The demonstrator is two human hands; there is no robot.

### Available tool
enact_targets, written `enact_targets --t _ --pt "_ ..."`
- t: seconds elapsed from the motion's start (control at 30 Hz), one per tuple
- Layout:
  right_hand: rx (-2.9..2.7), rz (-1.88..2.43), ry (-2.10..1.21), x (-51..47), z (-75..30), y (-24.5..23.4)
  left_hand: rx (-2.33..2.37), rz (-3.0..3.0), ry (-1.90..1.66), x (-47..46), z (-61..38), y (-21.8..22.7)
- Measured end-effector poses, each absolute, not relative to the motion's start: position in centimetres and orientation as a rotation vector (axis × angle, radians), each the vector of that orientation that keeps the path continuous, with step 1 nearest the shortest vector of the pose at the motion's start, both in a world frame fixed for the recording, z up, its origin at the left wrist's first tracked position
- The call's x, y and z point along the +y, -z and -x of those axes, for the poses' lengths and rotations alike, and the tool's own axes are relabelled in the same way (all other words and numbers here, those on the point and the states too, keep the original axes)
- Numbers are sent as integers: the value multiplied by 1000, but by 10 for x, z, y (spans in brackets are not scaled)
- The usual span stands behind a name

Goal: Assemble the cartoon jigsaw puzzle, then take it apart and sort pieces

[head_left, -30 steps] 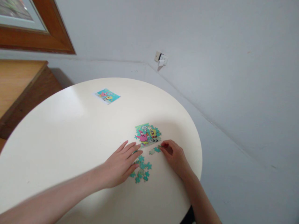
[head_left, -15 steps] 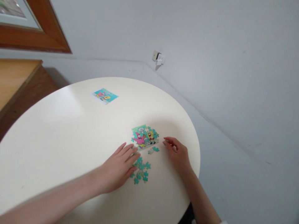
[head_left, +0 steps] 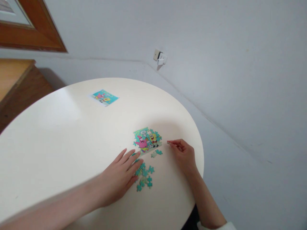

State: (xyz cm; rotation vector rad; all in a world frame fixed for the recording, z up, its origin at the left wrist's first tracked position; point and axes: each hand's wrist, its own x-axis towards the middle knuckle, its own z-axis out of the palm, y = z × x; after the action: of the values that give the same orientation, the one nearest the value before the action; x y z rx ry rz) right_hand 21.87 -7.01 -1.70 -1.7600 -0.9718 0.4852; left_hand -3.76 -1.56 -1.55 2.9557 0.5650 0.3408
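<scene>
A partly joined jigsaw puzzle (head_left: 148, 140) with pink and yellow cartoon figures lies flat on the round white table (head_left: 72, 134). My left hand (head_left: 122, 172) is spread flat, its fingertips at the puzzle's lower left corner and over the edge of a heap of loose teal pieces (head_left: 145, 174). Just right of the puzzle, my right hand (head_left: 183, 153) pinches a small puzzle piece (head_left: 169, 142) between thumb and forefinger, apart from the joined part. Two loose pieces (head_left: 156, 153) lie just below the puzzle's bottom edge.
Toward the far side of the table lies a picture card (head_left: 105, 97) with the same cartoon scene. A wall socket with a white plug (head_left: 161, 58) is on the wall behind. At the left stand a wooden cabinet (head_left: 16, 72) and a wood-framed picture (head_left: 48, 35).
My right hand has turned slightly, and the piece in its fingers shows a little differently. My left hand has shifted slightly down and left on the table. The view has moved a little.
</scene>
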Motion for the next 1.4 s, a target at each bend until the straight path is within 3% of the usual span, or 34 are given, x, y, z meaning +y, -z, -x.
enact_targets --t 1.4 --pt "-952 1892 -513 -56 -198 11 553 -2995 -345 -16 39 13"
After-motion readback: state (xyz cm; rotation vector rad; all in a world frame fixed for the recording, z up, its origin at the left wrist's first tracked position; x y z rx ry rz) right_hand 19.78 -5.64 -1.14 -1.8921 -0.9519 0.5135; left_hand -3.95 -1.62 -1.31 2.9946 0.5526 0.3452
